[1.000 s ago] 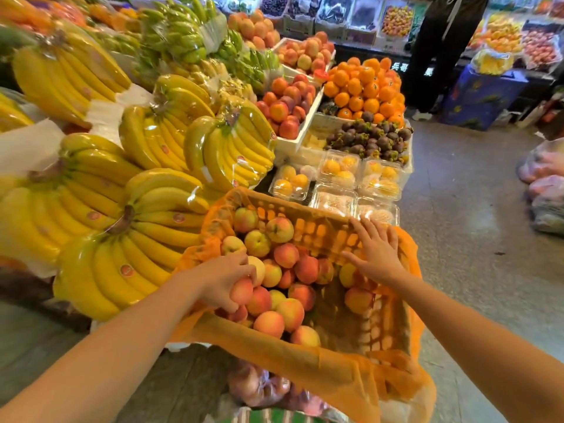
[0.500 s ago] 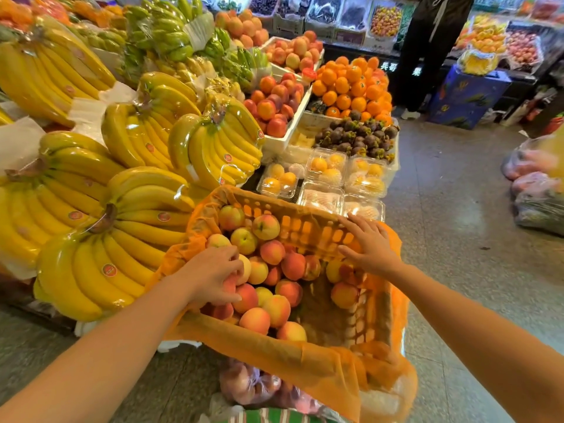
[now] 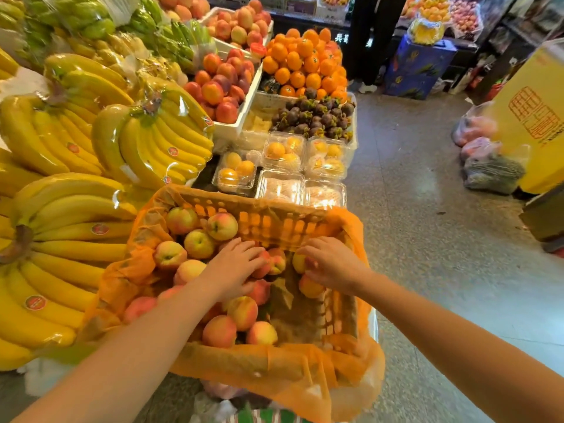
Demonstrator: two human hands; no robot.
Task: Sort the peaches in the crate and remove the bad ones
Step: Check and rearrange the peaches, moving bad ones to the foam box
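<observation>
An orange plastic crate, lined with orange film, stands in front of me. Several peaches lie in it, piled mostly in its left half, and brown padding shows at the right. My left hand rests with spread fingers on the peaches in the middle of the pile. My right hand is inside the crate near its far right corner, fingers and thumb curled round a yellowish peach. Another peach lies just under that hand.
Wrapped banana bunches crowd the crate's left side. Clear fruit boxes, mangosteens and oranges lie beyond it. Grey floor runs along the right, with plastic bags and a yellow box. A person in black stands far back.
My left hand left the pile's near-left side and moved to its middle, fingers now spread. My right hand came off the far rim down onto a yellowish peach. The view moved closer.
</observation>
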